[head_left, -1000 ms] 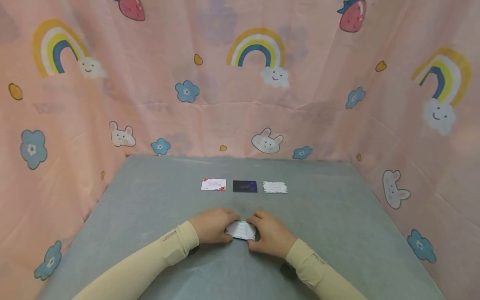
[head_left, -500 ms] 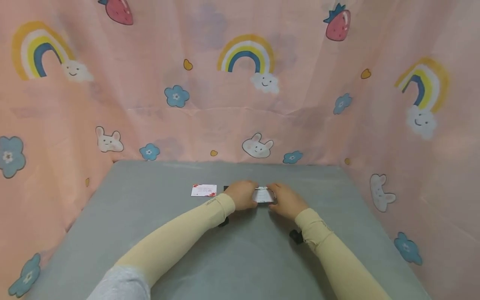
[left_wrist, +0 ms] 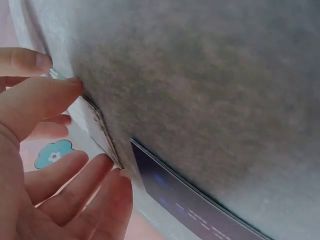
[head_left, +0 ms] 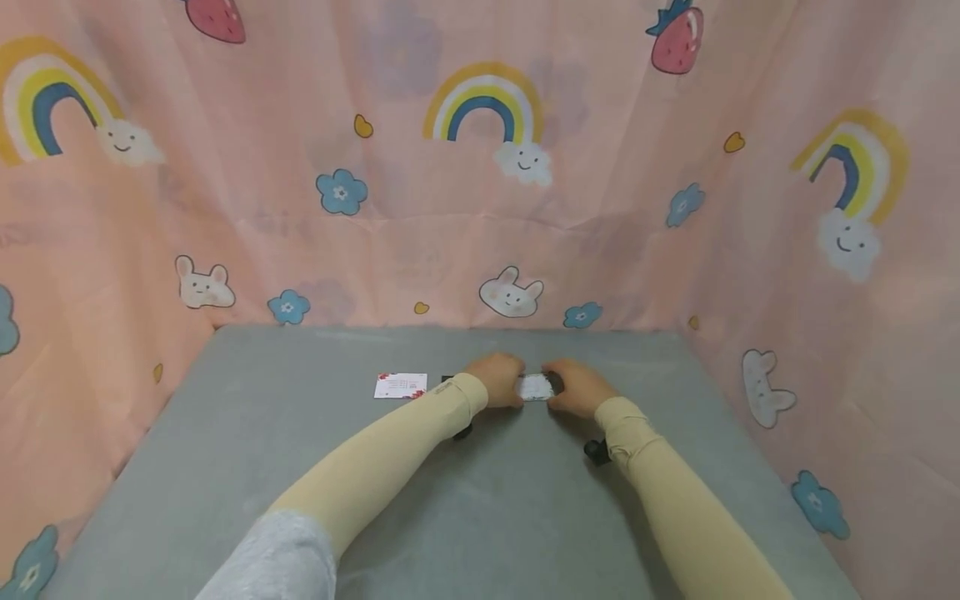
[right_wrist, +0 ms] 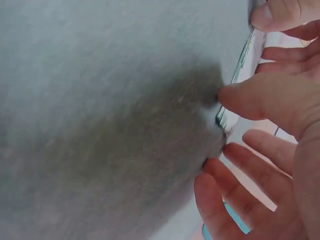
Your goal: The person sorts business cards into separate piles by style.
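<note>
A small stack of white business cards [head_left: 535,387] with a leafy border lies on the grey tabletop, right of the other cards. My left hand [head_left: 497,379] holds its left end, thumb on the near edge and fingertips at the far corner in the left wrist view. At the right end my right hand [head_left: 579,387] has its thumb on the near edge; its fingers [right_wrist: 240,170] reach round the far side. Layered card edges [right_wrist: 242,65] show in the right wrist view. A dark purple business card [left_wrist: 185,195] lies left of the stack, mostly hidden behind my left hand in the head view.
A white business card with red flowers [head_left: 401,386] lies farther left in the same row. The grey table [head_left: 525,508] ends at a pink patterned curtain [head_left: 420,250] behind and at both sides.
Both hands have carried the white card stack from the near middle of the table forward and right, onto the place of the rightmost card. In the last half second they have moved little.
</note>
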Demonstrator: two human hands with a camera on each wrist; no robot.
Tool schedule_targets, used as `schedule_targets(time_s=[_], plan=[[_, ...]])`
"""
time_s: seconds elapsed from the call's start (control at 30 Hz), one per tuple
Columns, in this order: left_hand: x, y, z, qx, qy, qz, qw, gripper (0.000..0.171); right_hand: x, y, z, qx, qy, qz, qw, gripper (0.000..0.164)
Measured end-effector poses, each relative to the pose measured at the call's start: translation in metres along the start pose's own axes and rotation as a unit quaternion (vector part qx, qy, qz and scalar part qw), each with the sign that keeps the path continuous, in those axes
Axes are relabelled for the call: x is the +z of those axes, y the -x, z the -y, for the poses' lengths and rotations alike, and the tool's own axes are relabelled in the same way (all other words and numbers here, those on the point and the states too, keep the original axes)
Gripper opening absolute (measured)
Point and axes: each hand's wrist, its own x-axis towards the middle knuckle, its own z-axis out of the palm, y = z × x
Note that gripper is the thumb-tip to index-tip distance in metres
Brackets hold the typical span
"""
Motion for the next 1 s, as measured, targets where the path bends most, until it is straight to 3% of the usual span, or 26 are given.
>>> schedule_targets(time_s=[0.33, 0.57, 1.0], plan=[[-0.008, 0.002, -0.005, 0.002, 0.055, 0.028, 0.9981, 0.065, -0.002, 0.001, 0.009, -0.010, 0.011, 0.009, 1.000, 0.080], [-0.010, 0.003, -0.002, 0.005, 0.066, 0.038, 0.9971, 0.065, -0.002, 0.000, 0.010, -0.027, 0.012, 0.014, 0.999, 0.060], [-0.006, 0.006, 0.002, -0.010, 0.088, 0.041, 0.9952, 0.064, 0.001, -0.002, 0.018, -0.034, 0.030, 0.010, 0.999, 0.055]])
